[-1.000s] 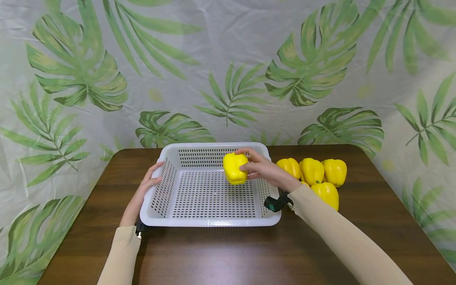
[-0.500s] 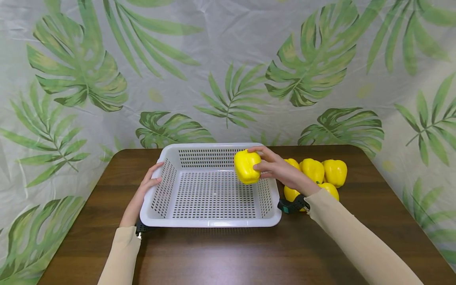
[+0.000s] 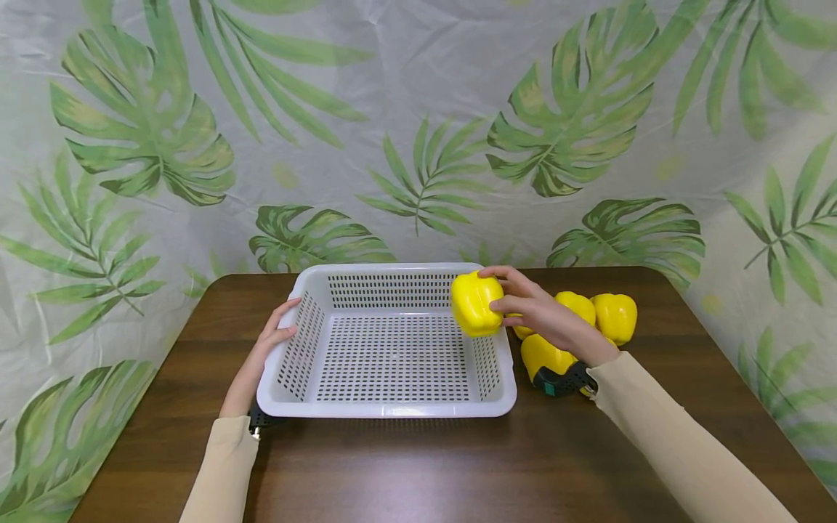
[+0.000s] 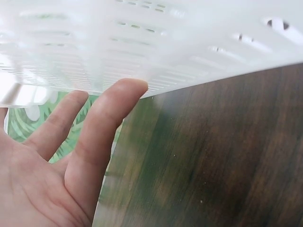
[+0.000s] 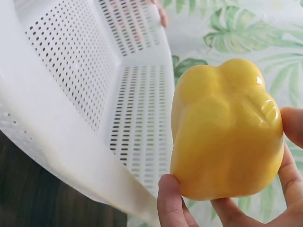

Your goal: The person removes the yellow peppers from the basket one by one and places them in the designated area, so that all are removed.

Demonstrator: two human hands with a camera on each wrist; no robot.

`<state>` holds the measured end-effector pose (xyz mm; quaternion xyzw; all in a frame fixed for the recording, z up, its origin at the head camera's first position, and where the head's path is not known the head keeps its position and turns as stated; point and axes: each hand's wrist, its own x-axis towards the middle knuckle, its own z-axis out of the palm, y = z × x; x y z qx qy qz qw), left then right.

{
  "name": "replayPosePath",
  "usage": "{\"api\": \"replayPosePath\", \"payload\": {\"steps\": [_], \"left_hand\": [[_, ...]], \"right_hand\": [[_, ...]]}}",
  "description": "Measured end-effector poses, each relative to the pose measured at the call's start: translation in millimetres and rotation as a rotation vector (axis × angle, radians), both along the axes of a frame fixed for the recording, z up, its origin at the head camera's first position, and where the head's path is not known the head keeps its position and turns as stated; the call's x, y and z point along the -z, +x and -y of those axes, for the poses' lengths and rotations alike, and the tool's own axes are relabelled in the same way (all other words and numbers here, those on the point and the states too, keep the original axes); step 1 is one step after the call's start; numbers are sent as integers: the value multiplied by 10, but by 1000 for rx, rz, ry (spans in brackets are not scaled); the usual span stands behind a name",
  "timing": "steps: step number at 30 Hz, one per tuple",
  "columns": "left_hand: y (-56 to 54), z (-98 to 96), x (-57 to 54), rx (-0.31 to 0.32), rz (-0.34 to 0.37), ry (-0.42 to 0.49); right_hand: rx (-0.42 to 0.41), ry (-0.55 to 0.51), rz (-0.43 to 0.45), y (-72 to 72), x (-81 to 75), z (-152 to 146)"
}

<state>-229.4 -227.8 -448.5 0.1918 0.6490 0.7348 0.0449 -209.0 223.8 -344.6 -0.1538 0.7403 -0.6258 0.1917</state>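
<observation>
In the head view a yellow bell pepper (image 3: pixel 476 303) is held up over the right wall of a white perforated plastic basket (image 3: pixel 392 411). My right hand (image 3: pixel 539 312) grips it from the right between thumb and fingertips. The right wrist view has the same bell pepper (image 5: pixel 227 132) close up, beside the basket's wall (image 5: pixel 142 99), fingers under it. At the basket's left side, my left hand (image 3: pixel 264 345) touches the outer wall and rim. The left wrist view gives extended fingers (image 4: pixel 97 127) against that wall (image 4: pixel 109 61).
More yellow bell peppers (image 3: pixel 615 317) stand grouped on the dark wooden table (image 3: pixel 392 472), right of the basket, partly covered by my right arm. Behind the table hangs a leaf-patterned cloth (image 3: pixel 418 73). Black straps circle both wrists.
My right hand has carried the bell pepper rightward, from over the basket's floor to above its right wall. The basket and my left hand have stayed in place.
</observation>
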Motion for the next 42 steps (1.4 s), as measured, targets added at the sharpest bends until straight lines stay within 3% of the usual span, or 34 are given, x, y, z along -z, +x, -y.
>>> {"api": "replayPosePath", "payload": {"steps": [31,42], "left_hand": [[23,-3,-16,5,16,-16],[76,-2,-59,-3,75,-74]], "right_hand": [[72,23,-23,287,114,-813],[73,3,-28,382,207,-1161]]}}
